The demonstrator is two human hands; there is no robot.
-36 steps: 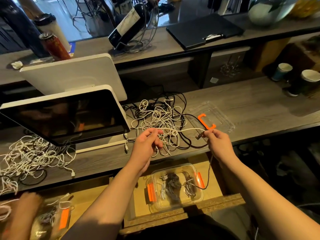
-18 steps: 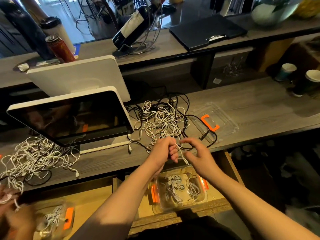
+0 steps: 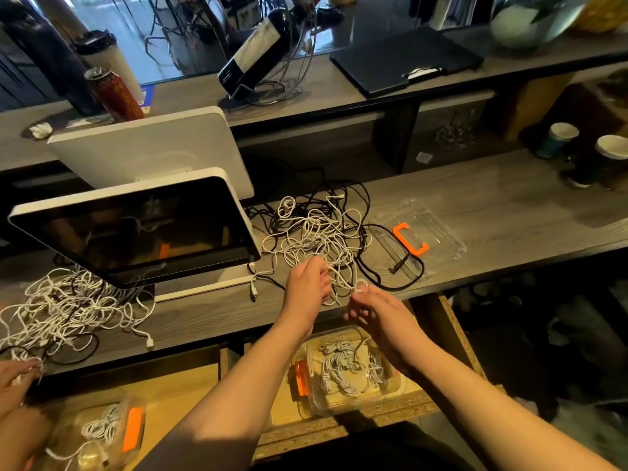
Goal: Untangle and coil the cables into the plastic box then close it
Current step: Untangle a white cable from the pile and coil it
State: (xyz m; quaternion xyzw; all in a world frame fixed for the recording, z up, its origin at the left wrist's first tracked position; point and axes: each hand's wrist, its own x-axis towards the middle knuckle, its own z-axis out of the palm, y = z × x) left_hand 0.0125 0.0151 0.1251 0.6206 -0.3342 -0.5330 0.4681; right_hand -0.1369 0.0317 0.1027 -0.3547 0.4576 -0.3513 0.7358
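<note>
A tangle of white and black cables (image 3: 316, 232) lies on the grey wooden counter, right of a tilted screen. My left hand (image 3: 306, 287) grips white cable strands at the tangle's near edge. My right hand (image 3: 373, 309) pinches a small loop of the same white cable just to the right of it. Below my hands, on a lower wooden shelf, stands the clear plastic box (image 3: 390, 399) with orange clips, holding coiled white cables. Its clear lid (image 3: 438, 229) with an orange handle lies on the counter to the right, a black cable end resting across it.
A white-framed screen (image 3: 136, 226) stands left of the tangle. Another cable heap (image 3: 68, 311) lies at the far left, where another person's hand (image 3: 17, 379) works above a second box (image 3: 102, 433). Two paper cups (image 3: 584, 147) stand at the far right.
My right hand let go of the black cable end, which now lies on the lid, and came in beside my left hand to pinch a white loop. My left hand moved slightly right.
</note>
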